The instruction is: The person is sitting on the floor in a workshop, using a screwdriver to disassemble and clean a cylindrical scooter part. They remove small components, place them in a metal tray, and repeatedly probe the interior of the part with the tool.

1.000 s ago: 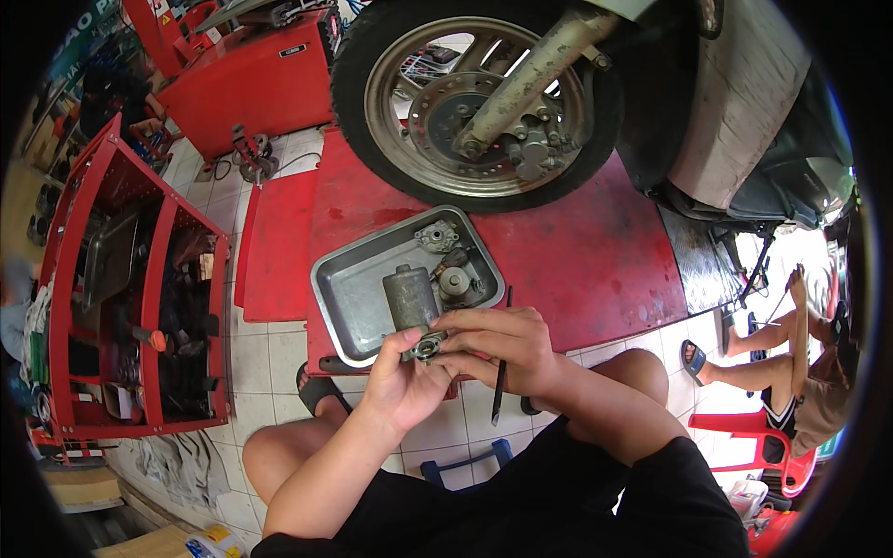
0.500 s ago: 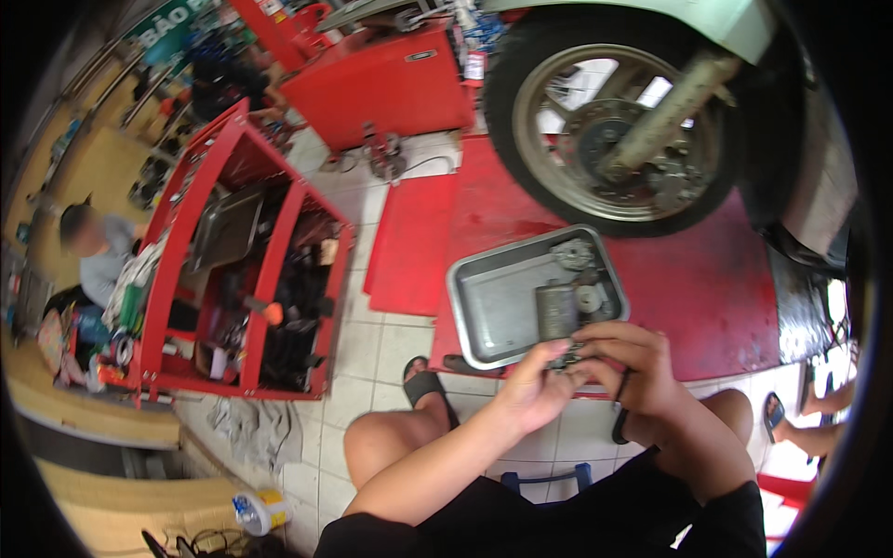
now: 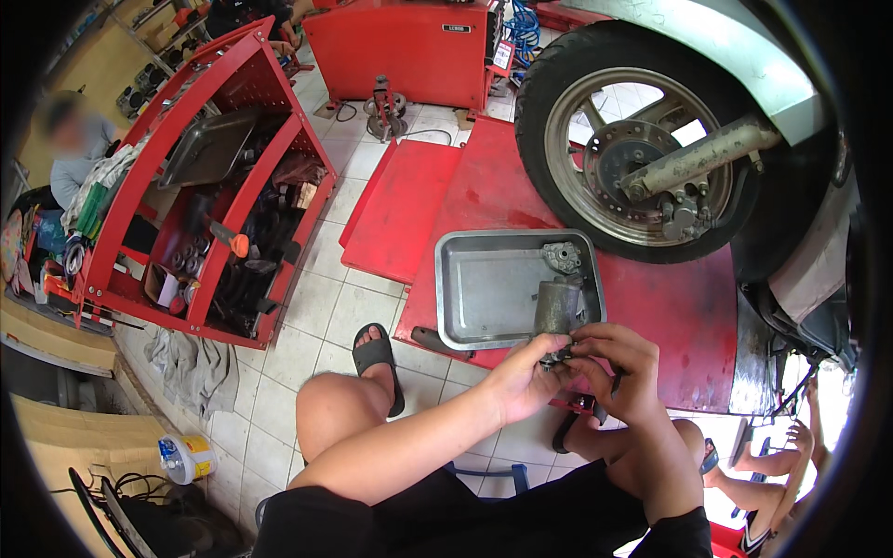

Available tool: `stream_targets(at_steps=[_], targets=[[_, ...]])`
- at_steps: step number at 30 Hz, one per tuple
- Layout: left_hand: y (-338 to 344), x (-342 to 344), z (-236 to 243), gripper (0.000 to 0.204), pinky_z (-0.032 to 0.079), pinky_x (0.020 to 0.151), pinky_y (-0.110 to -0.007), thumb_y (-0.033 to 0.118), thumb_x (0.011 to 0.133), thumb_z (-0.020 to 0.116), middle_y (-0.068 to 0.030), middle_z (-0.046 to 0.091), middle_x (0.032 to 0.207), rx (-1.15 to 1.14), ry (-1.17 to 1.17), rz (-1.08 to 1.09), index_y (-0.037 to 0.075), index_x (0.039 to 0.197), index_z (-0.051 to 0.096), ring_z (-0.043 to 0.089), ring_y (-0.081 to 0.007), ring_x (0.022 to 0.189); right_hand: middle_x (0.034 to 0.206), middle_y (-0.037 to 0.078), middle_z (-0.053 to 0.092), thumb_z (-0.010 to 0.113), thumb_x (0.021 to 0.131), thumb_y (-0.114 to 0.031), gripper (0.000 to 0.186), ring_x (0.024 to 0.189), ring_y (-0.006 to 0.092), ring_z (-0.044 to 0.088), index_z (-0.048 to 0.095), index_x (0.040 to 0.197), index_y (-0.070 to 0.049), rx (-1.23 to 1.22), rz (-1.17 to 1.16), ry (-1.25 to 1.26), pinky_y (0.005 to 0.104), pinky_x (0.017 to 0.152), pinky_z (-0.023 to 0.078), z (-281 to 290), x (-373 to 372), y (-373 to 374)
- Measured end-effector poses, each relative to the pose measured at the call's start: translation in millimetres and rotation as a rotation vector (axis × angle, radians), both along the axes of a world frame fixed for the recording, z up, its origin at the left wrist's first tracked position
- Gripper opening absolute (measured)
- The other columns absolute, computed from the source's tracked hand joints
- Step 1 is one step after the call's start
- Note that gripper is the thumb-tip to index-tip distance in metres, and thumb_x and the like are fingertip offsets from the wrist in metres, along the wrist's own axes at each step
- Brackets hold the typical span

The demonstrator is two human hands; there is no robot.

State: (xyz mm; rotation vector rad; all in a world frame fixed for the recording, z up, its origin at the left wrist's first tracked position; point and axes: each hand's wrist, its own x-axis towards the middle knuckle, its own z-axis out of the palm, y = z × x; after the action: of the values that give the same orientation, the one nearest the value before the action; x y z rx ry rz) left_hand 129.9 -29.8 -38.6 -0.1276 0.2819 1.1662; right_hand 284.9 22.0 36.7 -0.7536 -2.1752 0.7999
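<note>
My left hand (image 3: 528, 383) and my right hand (image 3: 621, 365) meet over the near edge of a metal tray (image 3: 448, 288). Between them is the lower end of a grey cylindrical metal part (image 3: 556, 307), which looks like a small motor. The left fingers wrap round this end, with the thumb along its side. From the right, my right thumb and fingers pinch at small dark fittings there; the fingers partly cover them. Behind the cylinder, a cast metal housing (image 3: 562, 257) lies in the tray's far right corner.
The tray stands on a red platform (image 3: 665, 325) below a motorbike's front wheel (image 3: 642, 139). A red tool cart (image 3: 200, 186) is at left, with a hammer (image 3: 233, 242) on it. A jack-like tool (image 3: 383, 110) stands behind. People are at far left and right.
The view has shifted, so the cart and the wheel sit differently in it. Both hands stay together at the cylinder's end, which now lies further right relative to the tray.
</note>
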Motion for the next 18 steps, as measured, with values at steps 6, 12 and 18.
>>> stream_targets(at_steps=[6, 12, 18], targets=[[0, 4, -11, 0.032, 0.048, 0.094, -0.039, 0.013, 0.093, 0.06, -0.0115, 0.061, 0.108, 0.096, 0.003, 0.034, -0.001, 0.121, 0.053, 0.06, -0.0219, 0.098, 0.096, 0.013, 0.071, 0.08, 0.065, 0.004, 0.021, 0.086, 0.027, 0.071, 0.072, 0.084, 0.0, 0.004, -0.012, -0.02, 0.0337, 0.075, 0.057, 4, -2, 1], [-6, -3, -4, 0.03, 0.047, 0.094, -0.04, 0.014, 0.093, 0.059, -0.0112, 0.063, 0.108, 0.085, 0.041, 0.003, 0.0, 0.119, 0.054, 0.061, -0.022, 0.1, 0.094, 0.014, 0.07, 0.087, 0.058, -0.001, 0.029, 0.084, 0.0279, 0.07, 0.066, 0.077, 0.0, 0.018, -0.014, -0.015, 0.0348, 0.072, 0.057, -2, -6, -3], [-12, -12, -5, 0.032, 0.046, 0.094, -0.038, 0.014, 0.091, 0.063, -0.0094, 0.061, 0.11, 0.036, -0.002, 0.018, 0.002, 0.12, 0.054, 0.059, -0.0205, 0.098, 0.093, 0.012, 0.07, 0.087, 0.059, -0.002, 0.03, 0.084, 0.0263, 0.07, 0.07, 0.084, -0.001, 0.035, 0.023, 0.023, 0.0343, 0.072, 0.057, -5, -14, -3]])
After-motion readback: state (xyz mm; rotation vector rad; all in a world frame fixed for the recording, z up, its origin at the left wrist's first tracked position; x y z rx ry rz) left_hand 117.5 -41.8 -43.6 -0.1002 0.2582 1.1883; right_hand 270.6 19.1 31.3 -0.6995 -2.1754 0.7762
